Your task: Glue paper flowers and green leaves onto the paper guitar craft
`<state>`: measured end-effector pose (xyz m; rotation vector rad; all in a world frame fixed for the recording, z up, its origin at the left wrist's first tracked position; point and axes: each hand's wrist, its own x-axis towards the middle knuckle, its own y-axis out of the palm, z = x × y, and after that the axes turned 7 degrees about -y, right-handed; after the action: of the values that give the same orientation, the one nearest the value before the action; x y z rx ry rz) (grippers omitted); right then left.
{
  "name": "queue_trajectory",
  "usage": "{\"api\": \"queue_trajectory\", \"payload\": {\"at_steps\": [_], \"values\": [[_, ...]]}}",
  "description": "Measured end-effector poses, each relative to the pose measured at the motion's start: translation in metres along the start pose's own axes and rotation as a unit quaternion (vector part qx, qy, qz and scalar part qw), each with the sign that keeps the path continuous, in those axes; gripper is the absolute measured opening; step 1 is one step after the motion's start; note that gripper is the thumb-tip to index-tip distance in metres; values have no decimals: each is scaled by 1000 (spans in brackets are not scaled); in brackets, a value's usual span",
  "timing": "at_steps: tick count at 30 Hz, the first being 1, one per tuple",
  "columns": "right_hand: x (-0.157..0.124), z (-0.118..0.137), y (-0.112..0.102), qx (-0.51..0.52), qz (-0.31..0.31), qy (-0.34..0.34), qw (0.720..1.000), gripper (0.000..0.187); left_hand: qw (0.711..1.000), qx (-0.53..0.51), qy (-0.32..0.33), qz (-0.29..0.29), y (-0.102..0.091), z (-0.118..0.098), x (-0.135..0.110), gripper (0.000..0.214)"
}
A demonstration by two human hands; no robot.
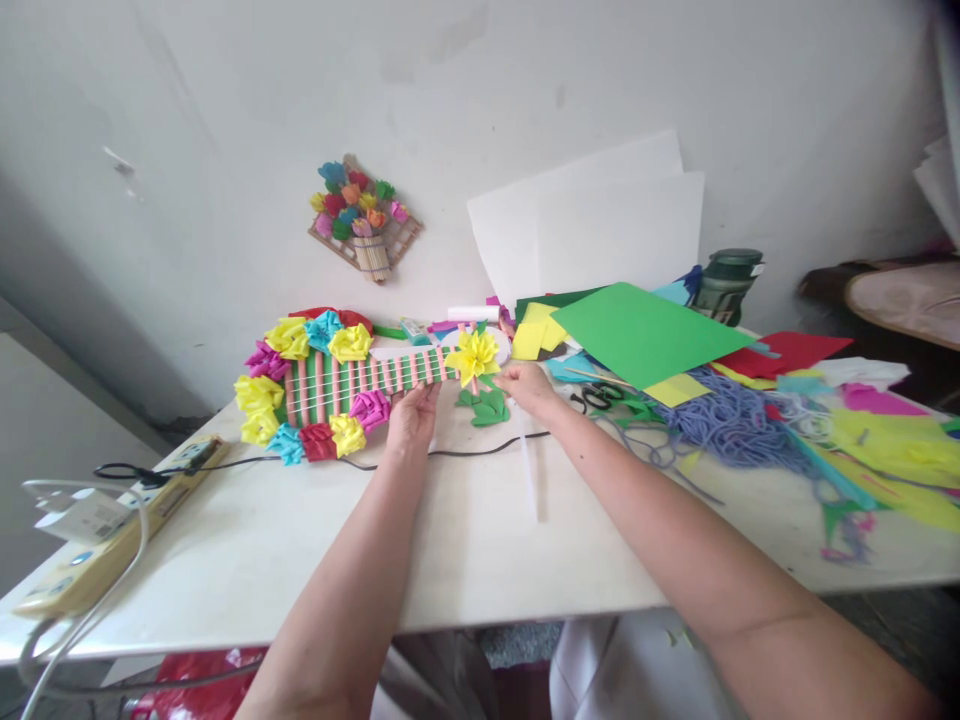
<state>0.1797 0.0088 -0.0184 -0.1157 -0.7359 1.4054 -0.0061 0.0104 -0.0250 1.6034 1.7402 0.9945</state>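
A guitar-shaped paper craft (330, 385) lies on the white table (480, 560), its round body ringed with several coloured paper rosettes and its striped neck pointing right. My left hand (411, 418) grips the neck from below, fingers closed on it. My right hand (525, 385) pinches at the yellow paper flower (472, 355) fixed at the neck's end. Green paper leaves (486, 406) lie just under the flower, between my hands.
Sheets of coloured paper (645, 335), blue yarn (720, 420) and black scissors (596, 397) cover the table's right side. A power strip (112, 535) with cables sits at the left edge. A paper flower basket (364, 222) hangs on the wall. A dark green jar (726, 285) stands behind.
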Motion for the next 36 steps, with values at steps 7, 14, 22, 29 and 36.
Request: {"api": "queue_trajectory", "payload": {"at_steps": [7,14,22,29,36], "values": [[-1,4,-9,71,38,30,996,25,1000,11,2,12,-4,2,3,65],[0,5,-11,48,35,23,998,26,1000,18,2,13,-4,2,3,63],[2,6,-13,54,36,48,997,24,1000,13,2,24,-2,2,2,63],[4,7,-11,39,37,57,997,23,1000,2,-1,17,-2,2,2,67],[6,4,-9,44,38,52,997,22,1000,4,2,21,-3,2,4,66]]}}
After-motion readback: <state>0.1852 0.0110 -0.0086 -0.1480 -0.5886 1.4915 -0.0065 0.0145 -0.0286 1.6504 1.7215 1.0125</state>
